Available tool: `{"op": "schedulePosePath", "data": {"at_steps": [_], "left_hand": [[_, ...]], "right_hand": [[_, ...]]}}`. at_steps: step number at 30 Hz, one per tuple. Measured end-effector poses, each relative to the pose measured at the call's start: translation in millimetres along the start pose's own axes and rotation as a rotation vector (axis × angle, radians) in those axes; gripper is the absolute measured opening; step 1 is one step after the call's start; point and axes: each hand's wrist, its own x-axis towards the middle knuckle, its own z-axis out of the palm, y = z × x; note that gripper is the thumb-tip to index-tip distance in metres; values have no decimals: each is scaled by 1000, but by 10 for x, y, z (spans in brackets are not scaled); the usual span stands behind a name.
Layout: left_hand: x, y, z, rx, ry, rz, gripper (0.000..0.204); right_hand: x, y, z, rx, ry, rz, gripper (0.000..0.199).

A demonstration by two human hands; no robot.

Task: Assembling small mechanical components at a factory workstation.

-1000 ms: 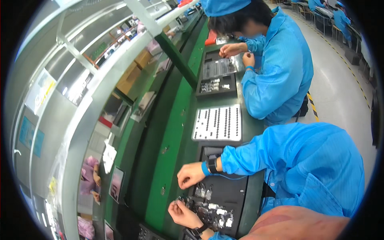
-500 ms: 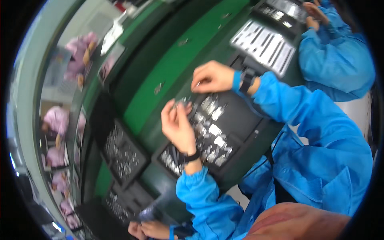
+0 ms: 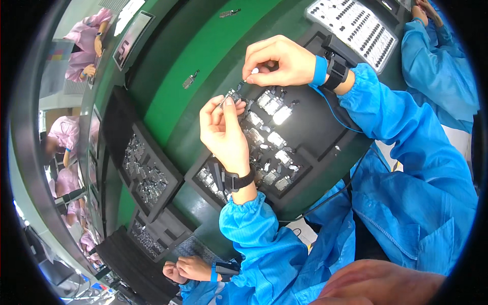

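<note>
Left hand [image 3: 223, 133] pinches a small metal part [image 3: 233, 95] at the far-left corner of the black foam tray [image 3: 315, 122]; right hand [image 3: 278, 62] grips a thin tool against it. Judging by the tray: many pockets filled, several bare.

A long green workbench [image 3: 203, 56] curves through the room, lined with black foam trays [image 3: 147, 173]. Far left, people in pink coats [image 3: 84, 35] work at another line. Pale floor [image 3: 470, 140] shows at right.
</note>
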Motion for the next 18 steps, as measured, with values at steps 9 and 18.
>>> {"op": "schedulePosePath", "data": {"at_steps": [9,18], "left_hand": [[5,21,26,33,-7,22,18],[-59,49,96,91,-16,64,18]], "right_hand": [[30,-49,-18,25,4,25,12],[-29,-152,95,77,-14,93,11]]}}
